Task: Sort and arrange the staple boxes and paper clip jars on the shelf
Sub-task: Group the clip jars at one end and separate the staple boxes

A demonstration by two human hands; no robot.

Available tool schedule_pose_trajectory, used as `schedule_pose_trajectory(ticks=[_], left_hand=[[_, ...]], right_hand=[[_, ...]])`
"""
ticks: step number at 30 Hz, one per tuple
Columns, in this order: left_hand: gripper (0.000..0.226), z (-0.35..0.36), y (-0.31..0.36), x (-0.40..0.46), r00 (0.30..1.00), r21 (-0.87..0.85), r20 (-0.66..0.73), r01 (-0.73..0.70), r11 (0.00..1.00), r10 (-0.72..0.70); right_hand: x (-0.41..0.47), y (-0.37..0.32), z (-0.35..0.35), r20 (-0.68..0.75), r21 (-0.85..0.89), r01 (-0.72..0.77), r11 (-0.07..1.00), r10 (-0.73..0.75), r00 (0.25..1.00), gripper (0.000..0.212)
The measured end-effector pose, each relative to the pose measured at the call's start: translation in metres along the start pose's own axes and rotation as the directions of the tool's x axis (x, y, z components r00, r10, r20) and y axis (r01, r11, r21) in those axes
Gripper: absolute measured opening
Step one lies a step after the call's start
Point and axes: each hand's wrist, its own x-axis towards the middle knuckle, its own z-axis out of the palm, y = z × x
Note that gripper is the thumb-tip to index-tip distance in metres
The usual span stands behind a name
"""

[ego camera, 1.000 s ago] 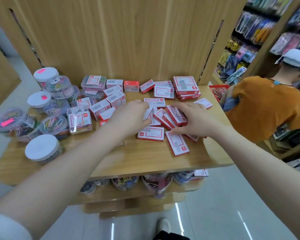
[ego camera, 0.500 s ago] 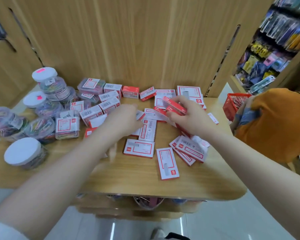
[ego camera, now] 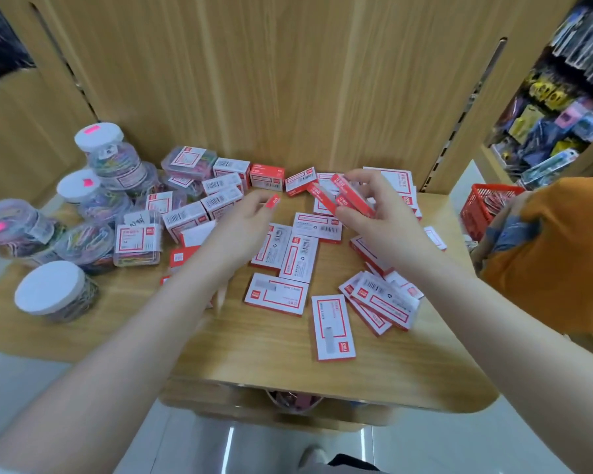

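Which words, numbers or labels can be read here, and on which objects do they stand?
None can be read with certainty.
Staple boxes: red logo and printed lines, too blurred.
Barcodes on the upright boxes: digits too small.
Handwritten tag on the clear clip box: illegible.
Jar stickers: pink, no legible text.

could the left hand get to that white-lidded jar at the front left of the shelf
Probably yes: the left hand holds only a small red box, and bare shelf lies between it and the jar.
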Motion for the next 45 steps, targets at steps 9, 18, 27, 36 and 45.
schedule_pose_trajectory(ticks=[9, 18, 27, 36, 45], left_hand=[[0.053, 0.012, -0.006, -0.002, 0.976, 0.214, 0.208, -0.117, 0.97, 0.072], [0.084, 0.034, -0.015, -0.011, 0.966, 0.366, 0.23, -0.198, 0.909, 0.118], [0.085, 0.034, -0.018, -0.012, 0.951, 0.381, 0.258, -0.262, 0.887, 0.171], [0.086, 0.027, -0.028, -0.029, 0.877, 0.465, 0.41, -0.438, 0.769, 0.251], [0.101, 0.003, -0.037, -0.05, 0.911, 0.289, 0.356, -0.32, 0.902, 0.209]], right_hand=[[-0.007, -0.005, -0.048, 0.098, -0.139, 0.148, 0.979, -0.135, 0.986, 0.02], [-0.037, 0.062, -0.084, 0.233, -0.642, 0.014, 0.766, 0.178, 0.956, 0.043], [-0.035, 0.058, -0.067, 0.036, -0.724, -0.094, 0.683, 0.173, 0.984, 0.048], [-0.085, 0.03, -0.029, 0.083, -0.732, 0.078, 0.677, -0.026, 0.996, 0.052], [-0.093, 0.018, -0.02, -0.322, -0.348, -0.272, 0.897, 0.158, 0.934, 0.036]])
